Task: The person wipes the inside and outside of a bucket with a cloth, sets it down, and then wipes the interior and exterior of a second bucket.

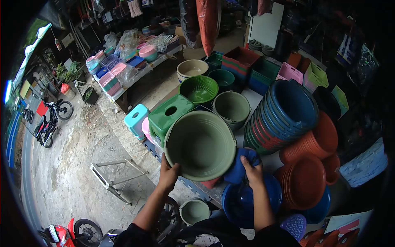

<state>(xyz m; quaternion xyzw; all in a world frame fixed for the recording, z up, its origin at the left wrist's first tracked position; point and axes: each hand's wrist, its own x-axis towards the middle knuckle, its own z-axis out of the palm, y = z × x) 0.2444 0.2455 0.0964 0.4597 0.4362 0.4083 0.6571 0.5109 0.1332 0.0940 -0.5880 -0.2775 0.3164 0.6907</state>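
Observation:
A grey-green bucket point(200, 144) is tilted so that its inside faces me. My left hand point(168, 175) grips its rim at the lower left, thumb on the near side and fingers behind. My right hand point(254, 172) is closed on a blue cloth point(240, 164), which lies against the bucket's right side. Below the cloth stands a large blue basin point(263, 195). Behind the held bucket are a green stool point(170, 111) and a second grey-green bucket point(231, 108).
Stacked dark blue buckets point(294, 105) and brown-red pots point(304, 181) stand at the right. A green basin point(199, 89) sits farther back. A metal frame point(117, 177) stands on the concrete at left. Another small bucket point(194, 211) is low in front. Motorcycles point(51, 119) are parked at left.

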